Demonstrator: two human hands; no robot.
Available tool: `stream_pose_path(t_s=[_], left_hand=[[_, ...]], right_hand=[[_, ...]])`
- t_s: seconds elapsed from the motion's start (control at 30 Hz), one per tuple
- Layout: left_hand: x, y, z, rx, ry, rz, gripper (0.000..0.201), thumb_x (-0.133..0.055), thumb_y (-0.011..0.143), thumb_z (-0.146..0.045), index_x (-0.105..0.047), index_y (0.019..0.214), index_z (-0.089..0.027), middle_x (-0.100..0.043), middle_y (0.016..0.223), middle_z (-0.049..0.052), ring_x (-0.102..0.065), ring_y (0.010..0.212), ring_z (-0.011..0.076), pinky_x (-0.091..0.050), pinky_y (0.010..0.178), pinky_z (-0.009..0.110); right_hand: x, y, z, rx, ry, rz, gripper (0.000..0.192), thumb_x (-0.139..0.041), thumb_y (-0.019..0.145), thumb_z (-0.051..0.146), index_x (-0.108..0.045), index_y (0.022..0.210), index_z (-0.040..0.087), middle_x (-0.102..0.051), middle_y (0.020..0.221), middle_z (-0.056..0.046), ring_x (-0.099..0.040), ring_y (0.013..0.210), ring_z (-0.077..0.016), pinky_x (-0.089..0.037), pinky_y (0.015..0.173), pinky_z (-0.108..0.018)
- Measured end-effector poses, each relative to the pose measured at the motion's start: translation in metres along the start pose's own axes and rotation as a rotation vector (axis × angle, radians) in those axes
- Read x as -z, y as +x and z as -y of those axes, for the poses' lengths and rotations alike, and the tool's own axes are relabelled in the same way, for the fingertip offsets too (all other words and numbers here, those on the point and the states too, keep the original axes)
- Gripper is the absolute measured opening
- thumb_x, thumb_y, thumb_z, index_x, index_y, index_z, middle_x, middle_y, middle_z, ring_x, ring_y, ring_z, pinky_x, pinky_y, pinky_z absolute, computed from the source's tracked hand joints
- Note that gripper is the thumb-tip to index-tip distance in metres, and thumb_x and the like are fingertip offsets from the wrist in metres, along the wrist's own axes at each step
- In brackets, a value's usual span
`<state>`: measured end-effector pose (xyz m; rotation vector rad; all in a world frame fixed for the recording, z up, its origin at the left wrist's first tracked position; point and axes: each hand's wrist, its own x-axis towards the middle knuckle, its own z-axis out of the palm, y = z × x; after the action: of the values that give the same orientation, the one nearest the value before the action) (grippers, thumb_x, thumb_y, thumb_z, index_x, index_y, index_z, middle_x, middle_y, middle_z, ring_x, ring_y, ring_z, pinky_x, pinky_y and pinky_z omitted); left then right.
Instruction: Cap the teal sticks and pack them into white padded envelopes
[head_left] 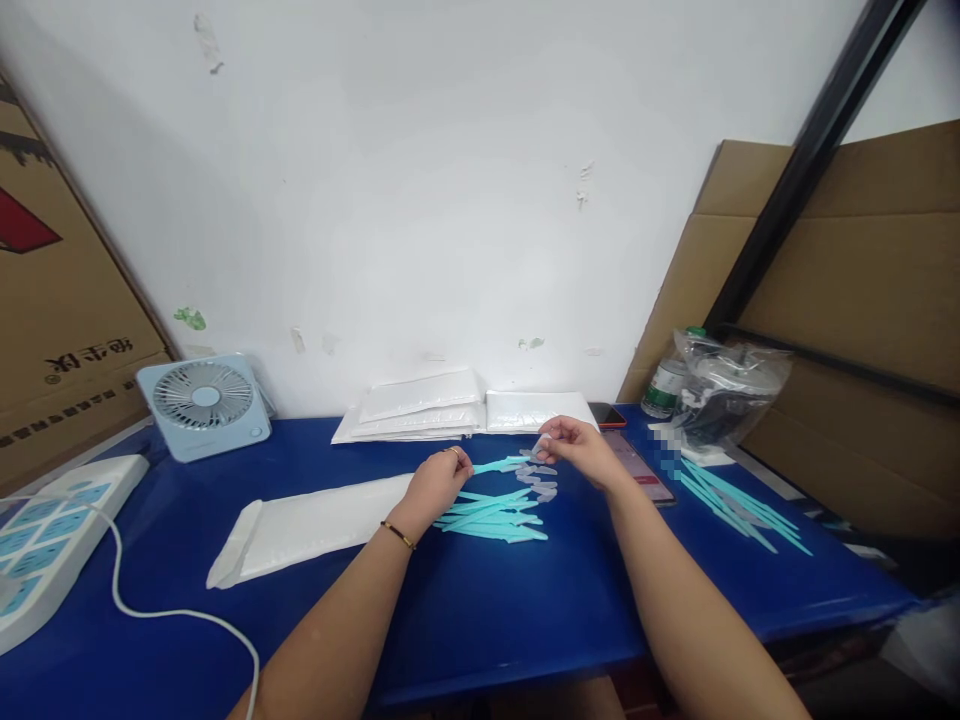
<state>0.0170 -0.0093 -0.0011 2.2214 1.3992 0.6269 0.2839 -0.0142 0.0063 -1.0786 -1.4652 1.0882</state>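
Note:
My left hand (442, 482), fingers pinched, holds a thin turquoise eyebrow razor (501, 466) that points to the right. At its far tip, my right hand (579, 450) is closed on a small clear plastic cap (539, 447). Whether cap and razor touch is hard to make out. Below the hands lies a loose pile of turquoise razors (495, 520), partly covered by my left hand. Several clear caps (541, 490) are scattered beside the pile. A long white padded envelope (322, 525) lies under and left of my left wrist.
White packages (420, 405) lie along the wall. A blue fan (204, 405) and a power strip (60, 540) with a white cable stand left. Right are a phone (637, 465), a bottle (664, 388), a bagged item (724, 390) and more turquoise razors (742, 505).

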Motion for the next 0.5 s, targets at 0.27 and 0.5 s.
stream_pose_path(t_s=[0.27,0.5], left_hand=[[-0.002,0.005,0.008,0.006,-0.152,-0.028,0.017,-0.047,0.080,-0.032,-0.057,0.078,-0.019,-0.061,0.072,0.001,-0.055,0.066,0.0146,-0.038,0.058,0.023],[0.001,0.006,0.007,0.026,-0.207,-0.023,0.018,-0.048,0.079,-0.033,-0.058,0.077,-0.017,-0.061,0.072,0.002,-0.055,0.066,0.0144,-0.040,0.059,0.024]], right_hand=[[-0.015,0.000,-0.001,-0.026,0.157,-0.073,0.028,-0.075,0.065,0.037,-0.059,0.076,0.017,-0.067,0.066,-0.002,-0.067,0.065,-0.0168,-0.050,0.055,-0.023],[-0.019,-0.001,0.002,-0.013,0.173,-0.079,0.029,-0.076,0.064,0.037,-0.059,0.076,0.017,-0.067,0.065,-0.001,-0.068,0.065,-0.0169,-0.050,0.057,-0.024]])
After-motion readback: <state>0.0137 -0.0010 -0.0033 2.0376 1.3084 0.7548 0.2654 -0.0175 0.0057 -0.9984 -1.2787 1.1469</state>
